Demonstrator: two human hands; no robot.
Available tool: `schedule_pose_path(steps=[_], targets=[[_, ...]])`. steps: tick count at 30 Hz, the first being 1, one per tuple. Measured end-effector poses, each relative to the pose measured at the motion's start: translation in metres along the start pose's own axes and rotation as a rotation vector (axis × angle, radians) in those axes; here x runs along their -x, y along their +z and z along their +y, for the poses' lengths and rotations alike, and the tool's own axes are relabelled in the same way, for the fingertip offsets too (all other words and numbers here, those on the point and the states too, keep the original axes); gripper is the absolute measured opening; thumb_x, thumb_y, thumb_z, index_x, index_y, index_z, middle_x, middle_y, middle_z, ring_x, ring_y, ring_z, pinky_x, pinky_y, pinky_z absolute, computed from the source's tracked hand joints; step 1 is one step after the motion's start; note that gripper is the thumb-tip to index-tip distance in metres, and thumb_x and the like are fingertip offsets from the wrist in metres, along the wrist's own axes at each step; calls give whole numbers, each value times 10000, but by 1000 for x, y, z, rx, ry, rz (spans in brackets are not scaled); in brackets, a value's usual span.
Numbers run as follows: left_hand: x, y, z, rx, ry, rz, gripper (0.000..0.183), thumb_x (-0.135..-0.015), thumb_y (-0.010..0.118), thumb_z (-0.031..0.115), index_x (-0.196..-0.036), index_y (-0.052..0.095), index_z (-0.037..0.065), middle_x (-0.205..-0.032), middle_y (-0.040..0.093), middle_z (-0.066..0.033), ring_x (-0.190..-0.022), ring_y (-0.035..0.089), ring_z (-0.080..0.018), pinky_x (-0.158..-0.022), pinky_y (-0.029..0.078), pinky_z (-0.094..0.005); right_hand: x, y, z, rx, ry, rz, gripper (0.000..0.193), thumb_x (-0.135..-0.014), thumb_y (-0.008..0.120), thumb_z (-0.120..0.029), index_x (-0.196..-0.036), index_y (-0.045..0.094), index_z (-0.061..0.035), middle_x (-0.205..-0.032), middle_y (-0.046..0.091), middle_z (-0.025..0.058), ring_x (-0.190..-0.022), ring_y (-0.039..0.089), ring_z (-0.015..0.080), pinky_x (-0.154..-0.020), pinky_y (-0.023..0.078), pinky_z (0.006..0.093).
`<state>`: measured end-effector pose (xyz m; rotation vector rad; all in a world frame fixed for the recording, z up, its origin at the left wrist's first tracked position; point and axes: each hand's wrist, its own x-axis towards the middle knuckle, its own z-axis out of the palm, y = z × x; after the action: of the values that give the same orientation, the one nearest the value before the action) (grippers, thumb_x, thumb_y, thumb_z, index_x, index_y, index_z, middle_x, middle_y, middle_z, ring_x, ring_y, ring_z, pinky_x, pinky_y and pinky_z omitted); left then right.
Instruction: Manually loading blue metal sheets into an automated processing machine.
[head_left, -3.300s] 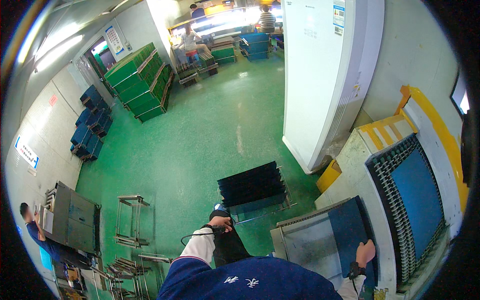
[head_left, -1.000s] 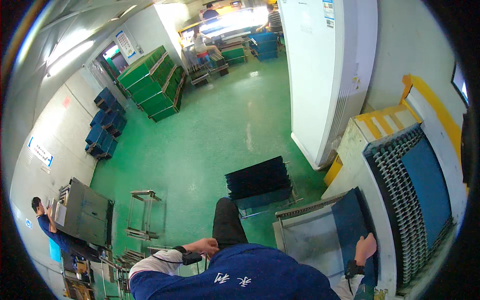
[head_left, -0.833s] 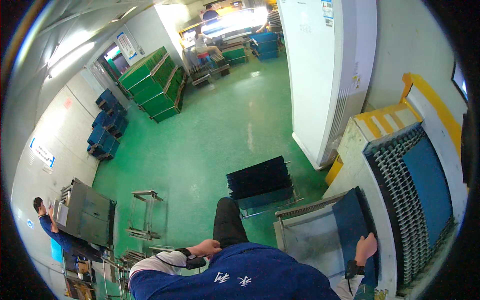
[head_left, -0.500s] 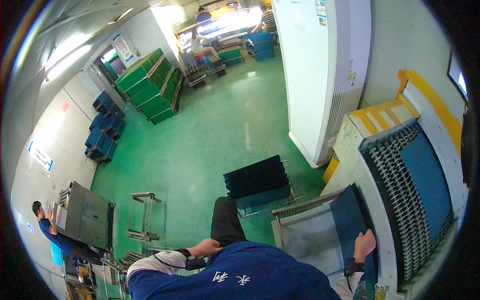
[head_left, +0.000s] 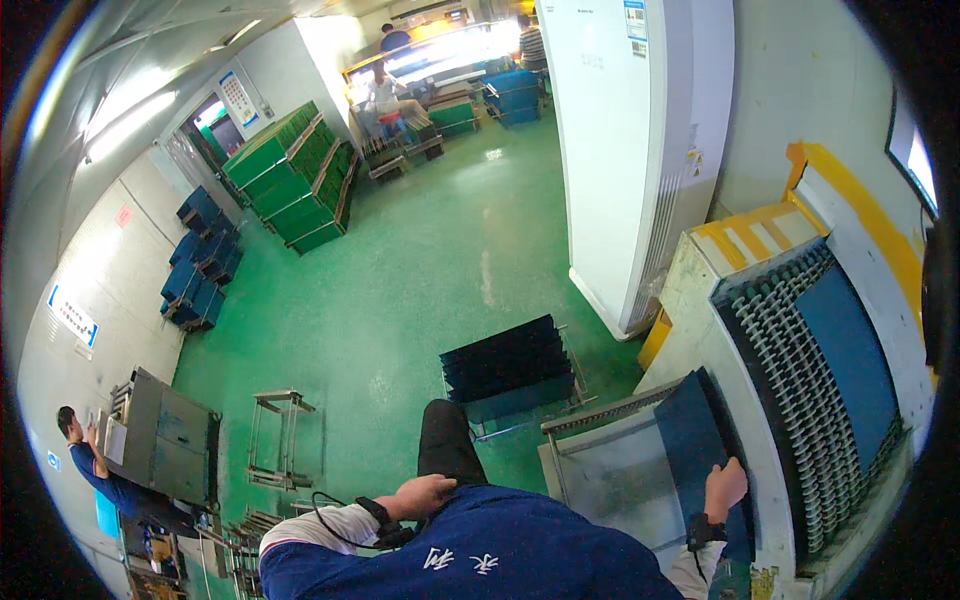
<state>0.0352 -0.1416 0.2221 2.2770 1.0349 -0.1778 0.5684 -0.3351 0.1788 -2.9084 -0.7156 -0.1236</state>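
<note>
My right hand (head_left: pixel 725 490) is closed at the edge of a dark blue panel (head_left: pixel 685 428), seemingly gripping it. This panel leans upright in a metal rack (head_left: pixel 590 422) beside the roller machine, with more dark panel edges close behind it. My left hand (head_left: pixel 422 496) is held at my waist, fingers curled; whether anything is inside them is hidden. Both wrists wear black bands. On the machine's rollers (head_left: pixel 785 365) lies another blue panel (head_left: pixel 850 345). A floor rack of several dark panels (head_left: pixel 508 362) stands ahead of my knee.
A tall white cabinet unit (head_left: pixel 625 170) stands beyond the machine. Stacked green panels (head_left: pixel 290 175) and blue stacks (head_left: pixel 195 295) line the left. A bare metal frame (head_left: pixel 278 440) stands on the green floor. One person (head_left: pixel 95 465) is by a grey cabinet (head_left: pixel 165 435); others sit far back.
The room has shifted slightly left in view. My left hand has shifted slightly to the right at my waist. My right hand stays at the panel's edge.
</note>
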Motion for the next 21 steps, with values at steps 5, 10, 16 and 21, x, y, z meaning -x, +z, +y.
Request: schedule_pose_path(steps=[5,10,16,21], targets=[[-10,-27,18,-225,36,-182,221,-758,580,168,-966,586,94,-1022,506,-154,-939,530,-348,-748,455,-420,2,-1,0,14,-12,7,243,-699,686,-183,-845,580,-21,-813,627,164,-781,611,331,-668,471,427],[-13,-17,-4,-334,379,-133,272,-740,593,190,-1005,605,127,-1247,429,-134,-1064,476,-305,-831,427,-417,3,-3,-2,-13,-4,-19,269,-689,695,-163,-877,590,-1,-822,625,181,-791,605,351,-678,471,432],[-28,-25,5,-611,368,-290,261,-722,570,210,-955,632,109,-1364,342,-101,-1117,436,-295,-856,402,-417,4,-4,-3,-11,12,-18,265,-687,695,-162,-872,588,-6,-821,623,186,-789,604,350,-674,470,433],[-31,-16,6,-577,264,-294,217,-678,604,164,-863,667,70,-1268,434,-101,-1085,451,-265,-828,419,-395,6,-10,-9,-8,34,-44,264,-691,691,-164,-880,590,-9,-830,623,189,-798,606,348,-677,471,431]])
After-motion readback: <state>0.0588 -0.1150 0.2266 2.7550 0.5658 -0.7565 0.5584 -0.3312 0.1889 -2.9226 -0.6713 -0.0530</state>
